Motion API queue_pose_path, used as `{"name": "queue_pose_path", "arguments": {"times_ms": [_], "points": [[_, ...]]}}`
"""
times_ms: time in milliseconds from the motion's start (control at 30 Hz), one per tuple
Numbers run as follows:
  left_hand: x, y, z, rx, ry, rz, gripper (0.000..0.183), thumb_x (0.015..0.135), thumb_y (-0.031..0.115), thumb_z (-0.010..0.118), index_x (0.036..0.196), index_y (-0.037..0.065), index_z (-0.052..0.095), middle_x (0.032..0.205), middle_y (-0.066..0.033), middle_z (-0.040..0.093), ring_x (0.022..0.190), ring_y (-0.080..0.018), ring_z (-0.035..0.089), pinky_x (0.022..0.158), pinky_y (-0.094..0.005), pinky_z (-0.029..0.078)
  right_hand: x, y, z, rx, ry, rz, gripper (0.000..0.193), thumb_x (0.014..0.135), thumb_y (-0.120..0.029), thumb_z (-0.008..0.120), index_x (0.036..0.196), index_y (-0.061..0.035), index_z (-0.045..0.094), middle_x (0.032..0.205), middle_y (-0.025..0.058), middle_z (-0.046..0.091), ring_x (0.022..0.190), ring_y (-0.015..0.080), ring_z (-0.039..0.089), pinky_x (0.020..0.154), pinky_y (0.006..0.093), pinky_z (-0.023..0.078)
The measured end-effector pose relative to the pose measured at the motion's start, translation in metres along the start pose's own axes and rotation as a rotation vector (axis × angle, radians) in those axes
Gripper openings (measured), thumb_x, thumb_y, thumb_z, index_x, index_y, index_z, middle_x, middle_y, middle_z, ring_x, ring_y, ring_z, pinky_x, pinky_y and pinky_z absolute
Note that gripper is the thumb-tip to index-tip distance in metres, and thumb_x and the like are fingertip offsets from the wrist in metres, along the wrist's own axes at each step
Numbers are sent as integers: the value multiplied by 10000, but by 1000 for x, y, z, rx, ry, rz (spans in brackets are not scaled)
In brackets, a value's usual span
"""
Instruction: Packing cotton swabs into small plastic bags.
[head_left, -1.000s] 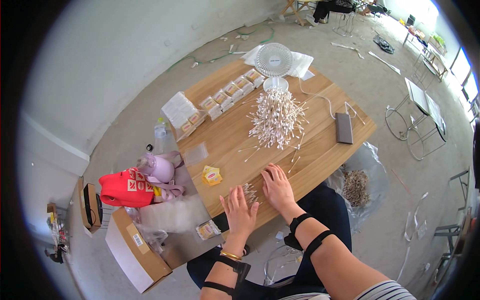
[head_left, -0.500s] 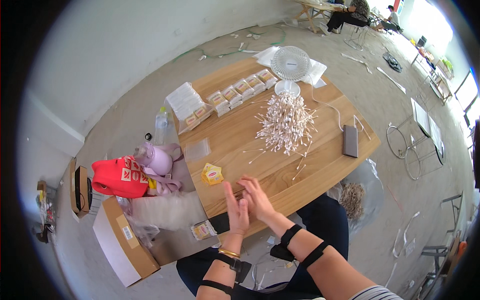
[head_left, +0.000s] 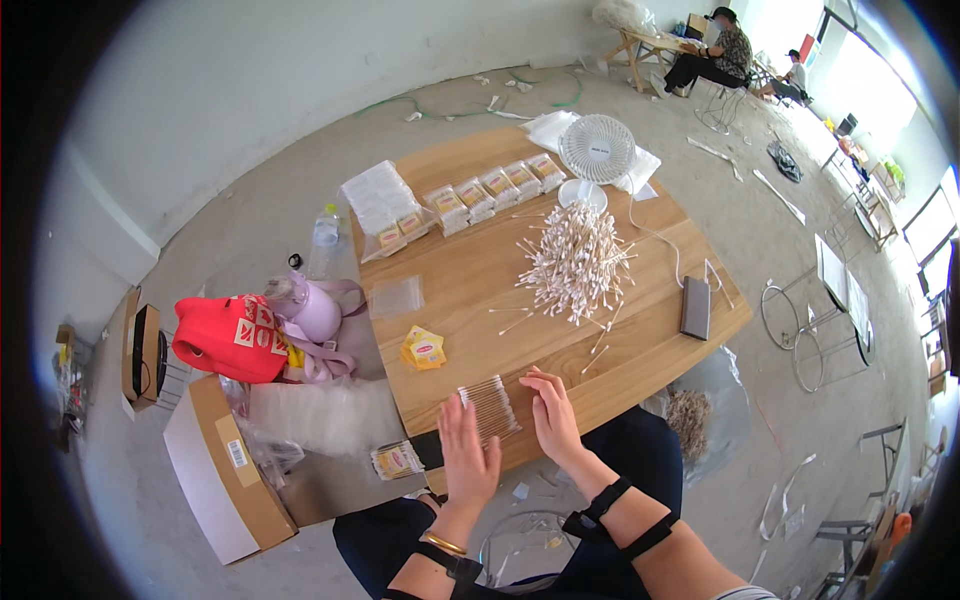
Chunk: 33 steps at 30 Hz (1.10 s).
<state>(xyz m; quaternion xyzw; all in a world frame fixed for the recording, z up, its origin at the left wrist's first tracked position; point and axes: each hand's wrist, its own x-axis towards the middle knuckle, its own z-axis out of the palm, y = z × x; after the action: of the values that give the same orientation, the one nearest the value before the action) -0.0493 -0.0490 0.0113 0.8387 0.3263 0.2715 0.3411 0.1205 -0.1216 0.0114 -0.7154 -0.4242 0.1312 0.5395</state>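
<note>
A flat, neat row of cotton swabs (head_left: 490, 406) lies on the wooden table near its front edge, between my hands. At its left end is my left hand (head_left: 466, 455), fingers stretched out and its fingertips close to the swabs. My right hand (head_left: 553, 412) is just past the other end, fingers loosely bent, nothing held. Farther back rises a big loose heap of cotton swabs (head_left: 575, 262), with a few strays around it. Yellow and white printed cards (head_left: 424, 348) lie left of the row, and clear plastic sleeves (head_left: 397, 297) are behind them.
Packed swab bundles (head_left: 497, 190) line the back beside a clear bag of packs (head_left: 385, 205). A white fan (head_left: 597, 150) and a grey power bank (head_left: 695, 308) share the table. At left are a cardboard box (head_left: 235, 470), red bag (head_left: 228, 338) and bottle (head_left: 325, 228). People sit far off.
My hands have moved apart from being close together, uncovering the row of cotton swabs on the table. The view has shifted slightly.
</note>
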Motion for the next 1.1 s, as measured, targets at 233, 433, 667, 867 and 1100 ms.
{"name": "queue_pose_path", "arguments": {"times_ms": [233,433,667,867,1100], "points": [[30,17,27,611,-178,62,887,995,540,502,1575,-70,224,1674,-243,160,1566,-382,127,1255,-575,68,-2,-2,-4,-28,62,1,344,946,84,456,1239,-22,601,1302,210,568,1328,397,521,1069,421,456],[37,13,35,731,-293,-4,964,988,661,404,1585,-68,200,1663,-245,204,1569,-352,141,1261,-563,10,-10,1,-13,-71,74,6,350,940,87,457,1238,-23,604,1297,221,575,1324,408,523,1064,423,458],[37,7,8,546,-242,-48,891,1011,606,415,1573,-62,238,1628,-214,296,1547,-315,229,1261,-572,35,-24,-9,-21,-111,71,27,325,932,60,503,1211,-48,628,1293,214,589,1204,395,602,981,422,507],[-3,2,-22,460,-123,-58,787,1020,436,517,1552,-83,255,1628,-241,251,1536,-401,208,1255,-574,113,-36,-14,-28,-129,-11,16,268,901,3,586,1157,-58,639,1190,164,615,1036,371,624,894,417,528],[-60,17,-17,269,-199,39,840,898,241,727,1538,-52,269,1611,-319,200,1502,-504,203,1236,-545,217,-32,-22,-5,-245,-203,-99,325,857,-50,651,1179,-82,624,1185,142,598,1135,359,565,975,441,484]]}}
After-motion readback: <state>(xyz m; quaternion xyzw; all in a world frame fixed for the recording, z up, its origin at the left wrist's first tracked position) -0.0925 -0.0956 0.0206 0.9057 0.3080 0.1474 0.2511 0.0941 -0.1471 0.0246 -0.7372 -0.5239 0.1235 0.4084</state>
